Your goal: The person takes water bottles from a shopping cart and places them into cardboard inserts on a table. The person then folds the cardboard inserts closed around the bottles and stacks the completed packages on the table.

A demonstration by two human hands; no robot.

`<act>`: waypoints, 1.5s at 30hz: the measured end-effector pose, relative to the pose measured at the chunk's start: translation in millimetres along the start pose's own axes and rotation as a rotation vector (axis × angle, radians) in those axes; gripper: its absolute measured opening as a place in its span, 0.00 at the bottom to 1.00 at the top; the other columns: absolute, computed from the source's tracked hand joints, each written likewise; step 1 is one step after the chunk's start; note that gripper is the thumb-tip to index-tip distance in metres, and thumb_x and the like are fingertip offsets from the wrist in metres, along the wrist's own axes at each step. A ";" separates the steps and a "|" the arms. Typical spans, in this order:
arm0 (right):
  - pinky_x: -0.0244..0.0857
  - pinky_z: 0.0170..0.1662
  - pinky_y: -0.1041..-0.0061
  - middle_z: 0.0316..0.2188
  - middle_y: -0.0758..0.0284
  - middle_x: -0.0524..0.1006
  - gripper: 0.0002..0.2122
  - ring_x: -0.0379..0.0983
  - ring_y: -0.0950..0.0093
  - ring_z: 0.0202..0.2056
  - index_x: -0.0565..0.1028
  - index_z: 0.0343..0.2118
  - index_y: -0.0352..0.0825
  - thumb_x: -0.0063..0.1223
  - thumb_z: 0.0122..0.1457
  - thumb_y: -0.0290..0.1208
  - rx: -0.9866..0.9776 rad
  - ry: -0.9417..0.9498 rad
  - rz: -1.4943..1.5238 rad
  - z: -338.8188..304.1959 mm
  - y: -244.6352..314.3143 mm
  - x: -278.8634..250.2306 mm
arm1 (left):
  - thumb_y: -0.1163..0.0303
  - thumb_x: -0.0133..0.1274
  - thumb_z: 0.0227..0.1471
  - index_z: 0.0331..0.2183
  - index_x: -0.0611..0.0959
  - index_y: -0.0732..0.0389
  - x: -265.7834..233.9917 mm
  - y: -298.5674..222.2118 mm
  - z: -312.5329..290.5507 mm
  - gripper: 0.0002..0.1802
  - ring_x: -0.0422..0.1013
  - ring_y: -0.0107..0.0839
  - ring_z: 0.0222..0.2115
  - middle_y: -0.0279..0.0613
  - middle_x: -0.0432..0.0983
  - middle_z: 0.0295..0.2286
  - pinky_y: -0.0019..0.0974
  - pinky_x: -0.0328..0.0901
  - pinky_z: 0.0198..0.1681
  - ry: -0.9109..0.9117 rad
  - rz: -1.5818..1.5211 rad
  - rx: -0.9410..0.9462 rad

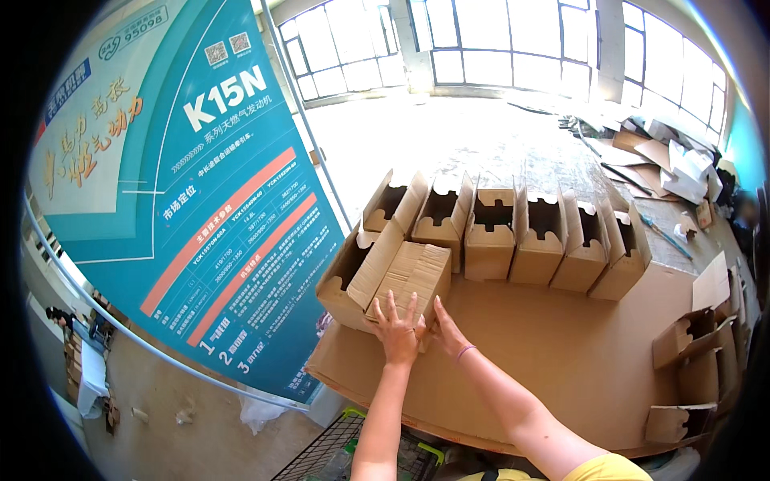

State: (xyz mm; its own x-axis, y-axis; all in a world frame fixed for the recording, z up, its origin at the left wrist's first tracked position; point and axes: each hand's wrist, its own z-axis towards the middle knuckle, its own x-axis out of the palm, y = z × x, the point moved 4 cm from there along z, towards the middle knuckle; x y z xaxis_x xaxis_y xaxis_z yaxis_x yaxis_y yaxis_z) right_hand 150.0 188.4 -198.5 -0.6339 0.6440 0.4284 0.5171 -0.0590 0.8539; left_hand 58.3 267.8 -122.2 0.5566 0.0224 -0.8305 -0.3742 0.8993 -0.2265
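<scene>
My left hand [397, 335] lies with fingers spread on a brown cardboard box [419, 268], near the front end of its flat, closed top. At the box's right front corner, my right hand [451, 335] has its fingers stretched out against the side; a thin band circles that wrist. Close along the box's left side stands an open-topped cardboard box [338, 298]. Behind it, several more open boxes [489, 252] form a row with their flaps up and dark inside. All of them rest on a large cardboard-covered surface [529, 345].
A tall blue-green banner [241, 200] on a metal frame stands close at the left. Stacked open cartons [682, 385] crowd the right edge. Below the front edge is a black wire basket [321, 463]. Scrap cardboard [666, 160] is piled at the far right, by the windows.
</scene>
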 end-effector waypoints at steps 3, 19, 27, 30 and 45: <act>0.38 0.68 0.53 0.72 0.67 0.39 0.47 0.33 0.68 0.71 0.36 0.70 0.44 0.39 0.59 0.69 0.007 0.088 -0.045 -15.0 -10.7 9.5 | 0.52 0.51 0.54 0.59 0.71 0.33 9.1 20.8 -6.2 0.29 0.46 0.63 0.63 0.50 0.54 0.62 0.83 0.40 0.56 0.000 0.046 -0.028; 0.65 0.56 0.69 0.48 0.56 0.78 0.21 0.74 0.63 0.50 0.75 0.50 0.30 0.51 0.64 0.45 -0.233 -0.357 -0.751 -446.0 38.4 -163.2 | 0.52 0.41 0.63 0.61 0.69 0.42 41.3 40.1 8.9 0.26 0.52 0.59 0.61 0.51 0.57 0.62 0.57 0.50 0.63 -0.024 0.143 0.121; 0.68 0.48 0.63 0.38 0.56 0.79 0.15 0.74 0.59 0.42 0.77 0.38 0.29 0.63 0.51 0.33 -0.363 -1.632 -1.369 -649.3 111.2 -195.2 | 0.58 0.39 0.66 0.64 0.64 0.46 46.8 38.3 5.2 0.26 0.46 0.57 0.64 0.50 0.51 0.65 0.53 0.46 0.66 0.083 0.195 0.098; 0.69 0.40 0.58 0.29 0.50 0.78 0.21 0.75 0.52 0.35 0.77 0.28 0.27 0.60 0.55 0.46 -0.184 -1.731 -1.397 -666.4 100.8 -239.5 | 0.59 0.38 0.66 0.65 0.61 0.46 41.1 29.1 -4.7 0.27 0.43 0.56 0.65 0.49 0.47 0.66 0.52 0.43 0.67 0.170 0.166 0.081; 0.61 0.31 0.52 0.21 0.45 0.72 0.17 0.69 0.48 0.25 0.71 0.22 0.21 0.55 0.53 0.35 -0.120 -1.459 -1.130 -663.9 78.2 -353.3 | 0.67 0.43 0.63 0.55 0.74 0.65 -96.4 1.4 -135.4 0.22 0.56 0.53 0.62 0.57 0.54 0.63 0.46 0.54 0.63 0.150 -0.227 -0.033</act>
State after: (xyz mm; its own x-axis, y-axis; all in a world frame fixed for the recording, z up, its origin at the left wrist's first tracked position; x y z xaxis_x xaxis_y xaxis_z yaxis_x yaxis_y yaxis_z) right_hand 32.5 -550.1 -86.8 0.3664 0.4745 -0.8004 0.1723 0.8108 0.5595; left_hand -96.3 207.7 -111.4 0.5143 -0.2455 -0.8217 -0.2771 0.8592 -0.4301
